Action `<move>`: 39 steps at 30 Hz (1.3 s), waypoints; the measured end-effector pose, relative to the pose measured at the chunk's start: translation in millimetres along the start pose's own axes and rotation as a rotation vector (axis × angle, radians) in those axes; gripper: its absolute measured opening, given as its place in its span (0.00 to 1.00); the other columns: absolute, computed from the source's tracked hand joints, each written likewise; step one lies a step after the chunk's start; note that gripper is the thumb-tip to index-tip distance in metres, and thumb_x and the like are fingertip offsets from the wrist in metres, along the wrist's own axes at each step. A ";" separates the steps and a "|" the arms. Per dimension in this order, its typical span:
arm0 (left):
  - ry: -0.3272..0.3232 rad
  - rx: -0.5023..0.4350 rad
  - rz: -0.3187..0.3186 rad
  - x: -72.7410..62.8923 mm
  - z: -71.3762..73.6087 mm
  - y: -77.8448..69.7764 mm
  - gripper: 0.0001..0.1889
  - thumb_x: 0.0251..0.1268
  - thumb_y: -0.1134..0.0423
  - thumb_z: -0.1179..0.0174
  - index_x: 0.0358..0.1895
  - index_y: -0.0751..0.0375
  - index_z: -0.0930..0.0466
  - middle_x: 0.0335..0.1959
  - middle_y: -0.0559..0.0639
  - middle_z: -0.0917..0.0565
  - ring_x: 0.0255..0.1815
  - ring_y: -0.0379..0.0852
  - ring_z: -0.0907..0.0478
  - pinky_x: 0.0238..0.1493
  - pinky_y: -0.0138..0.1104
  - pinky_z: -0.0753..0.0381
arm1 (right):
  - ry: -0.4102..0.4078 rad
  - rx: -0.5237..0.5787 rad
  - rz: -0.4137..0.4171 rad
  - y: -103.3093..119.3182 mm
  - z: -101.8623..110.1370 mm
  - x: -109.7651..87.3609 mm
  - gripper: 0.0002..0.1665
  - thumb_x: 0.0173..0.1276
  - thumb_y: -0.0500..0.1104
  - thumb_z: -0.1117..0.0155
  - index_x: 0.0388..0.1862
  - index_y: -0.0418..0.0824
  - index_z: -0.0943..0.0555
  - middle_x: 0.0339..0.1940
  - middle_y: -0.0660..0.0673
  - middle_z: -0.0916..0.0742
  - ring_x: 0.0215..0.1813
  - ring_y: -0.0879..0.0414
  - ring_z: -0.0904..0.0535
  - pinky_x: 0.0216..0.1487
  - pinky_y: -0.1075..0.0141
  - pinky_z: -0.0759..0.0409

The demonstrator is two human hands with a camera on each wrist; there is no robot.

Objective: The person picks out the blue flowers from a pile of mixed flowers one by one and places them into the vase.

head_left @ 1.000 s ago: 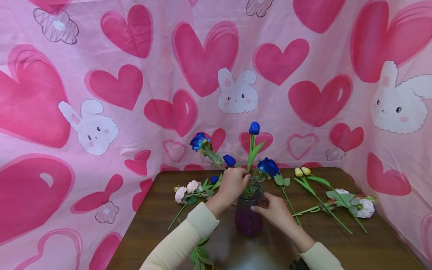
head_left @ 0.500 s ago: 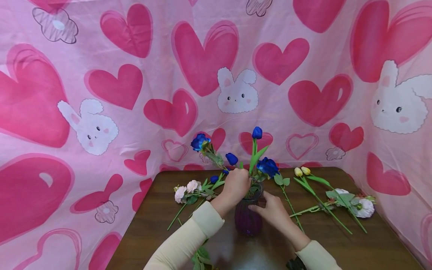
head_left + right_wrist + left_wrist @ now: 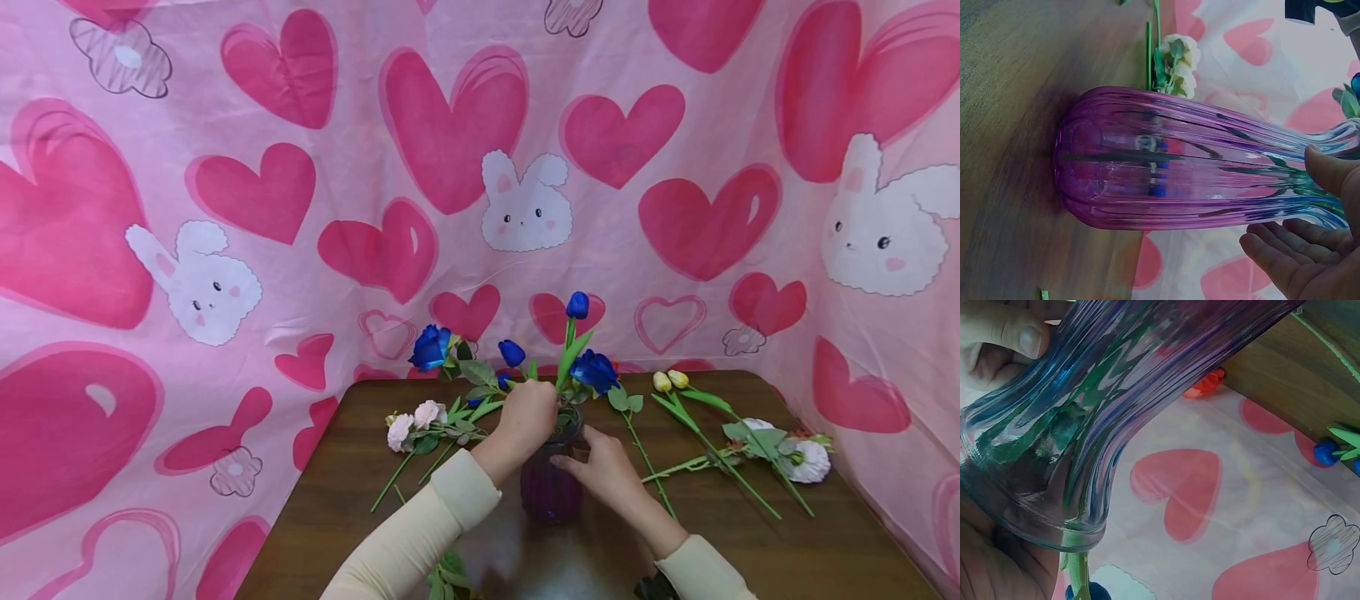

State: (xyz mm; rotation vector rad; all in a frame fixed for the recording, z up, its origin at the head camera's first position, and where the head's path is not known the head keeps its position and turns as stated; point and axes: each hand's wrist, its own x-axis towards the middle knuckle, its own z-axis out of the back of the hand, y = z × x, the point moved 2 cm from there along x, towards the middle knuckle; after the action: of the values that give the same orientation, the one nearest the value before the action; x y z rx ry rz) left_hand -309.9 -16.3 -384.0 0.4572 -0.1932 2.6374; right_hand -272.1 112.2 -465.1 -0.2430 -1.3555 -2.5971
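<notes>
A ribbed purple glass vase (image 3: pixel 551 493) stands upright on the brown table (image 3: pixel 337 500). Over its mouth, my left hand (image 3: pixel 527 417) grips the stem of a blue tulip (image 3: pixel 577 305), which rises above the knuckles; the fingertips are hidden in the head view. My right hand (image 3: pixel 609 473) holds the vase's neck from the right, its thumb (image 3: pixel 1329 165) in front and fingers beneath in the right wrist view. Green stems show through the glass. A blue rose (image 3: pixel 431 348) leans left, a second blue rose (image 3: pixel 595 371) right, with another blue tulip (image 3: pixel 512 353) between.
Pale pink flowers (image 3: pixel 412 421) lie on the left of the table. On the right lie yellow tulips (image 3: pixel 670 381) and a white flower (image 3: pixel 810 462). Green leaves (image 3: pixel 448 573) show by the front edge. A pink heart-patterned cloth (image 3: pixel 450 133) hangs behind.
The tall blue tulip has come down and slightly right, along with my left hand. The left blue rose has turned and dropped further left. My right hand has stayed at the vase.
</notes>
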 end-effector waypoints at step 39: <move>-0.003 -0.153 -0.026 -17.8 15.1 10.1 0.08 0.65 0.56 0.35 0.32 0.56 0.12 0.20 0.45 0.18 0.20 0.39 0.21 0.22 0.28 0.23 | 0.022 0.020 -0.027 -2.7 -1.5 0.5 0.28 0.56 0.46 0.23 0.54 0.38 0.19 0.46 0.41 0.13 0.47 0.46 0.16 0.46 0.52 0.18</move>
State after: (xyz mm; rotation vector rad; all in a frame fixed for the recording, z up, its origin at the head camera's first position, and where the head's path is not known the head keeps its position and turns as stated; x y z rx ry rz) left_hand -295.2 -35.8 -376.7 0.4092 -0.3845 2.5725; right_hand -273.3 112.4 -468.0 -0.1935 -1.3865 -2.5990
